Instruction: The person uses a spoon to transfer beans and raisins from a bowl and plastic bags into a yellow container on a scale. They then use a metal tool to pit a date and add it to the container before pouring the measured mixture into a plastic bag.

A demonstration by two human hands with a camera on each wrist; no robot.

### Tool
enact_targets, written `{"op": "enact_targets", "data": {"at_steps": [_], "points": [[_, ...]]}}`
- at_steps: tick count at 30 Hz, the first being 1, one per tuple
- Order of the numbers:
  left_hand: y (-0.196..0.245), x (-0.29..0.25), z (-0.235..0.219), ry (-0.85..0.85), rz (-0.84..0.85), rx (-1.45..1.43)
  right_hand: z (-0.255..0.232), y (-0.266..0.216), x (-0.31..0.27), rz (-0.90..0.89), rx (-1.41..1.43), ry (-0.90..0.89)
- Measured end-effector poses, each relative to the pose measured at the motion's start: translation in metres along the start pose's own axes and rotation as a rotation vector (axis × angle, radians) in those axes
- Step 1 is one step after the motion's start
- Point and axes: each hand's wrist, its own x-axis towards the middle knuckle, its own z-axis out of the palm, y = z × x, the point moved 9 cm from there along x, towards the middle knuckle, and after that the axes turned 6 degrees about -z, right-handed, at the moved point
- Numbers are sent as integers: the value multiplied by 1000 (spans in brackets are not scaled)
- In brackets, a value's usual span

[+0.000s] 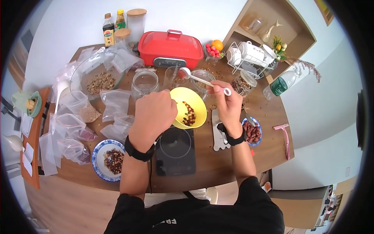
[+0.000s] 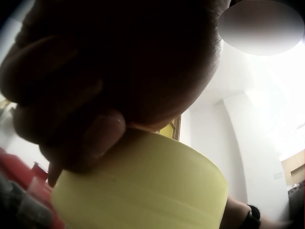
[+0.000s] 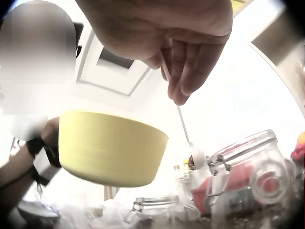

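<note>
My left hand (image 1: 156,111) grips the rim of a yellow bowl (image 1: 183,94), fingers curled over its edge. Dark red and pale beans or nuts (image 1: 189,115) lie inside the bowl, which is held up above the black induction cooker (image 1: 175,152). Between thumb and fingers, my right hand (image 1: 229,104) pinches the long handle of a white spoon (image 1: 202,81). Reddish-brown bits sit in the spoon's head, which is over the glass jars behind the bowl. From the right wrist view, the spoon (image 3: 184,126) hangs beside an open clip-top jar (image 3: 248,167).
Plastic bags (image 1: 70,124) and a large glass bowl (image 1: 80,84) crowd the left. A blue-rimmed plate of beans (image 1: 99,169) stands at front left, a small bowl of reddish pieces (image 1: 252,132) at right. A red electric cooker (image 1: 171,48) is at the back.
</note>
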Motion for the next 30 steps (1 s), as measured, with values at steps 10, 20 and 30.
{"op": "enact_targets", "data": {"at_steps": [10, 20, 30], "points": [[-3, -2, -4, 95, 79, 59, -87, -67, -7, -231, 255, 309], [14, -1, 5, 46, 84, 108, -42, -65, -2, -122, -34, -187], [14, 6, -10, 63, -95, -26, -16, 42, -10, 541, 571, 116]]}}
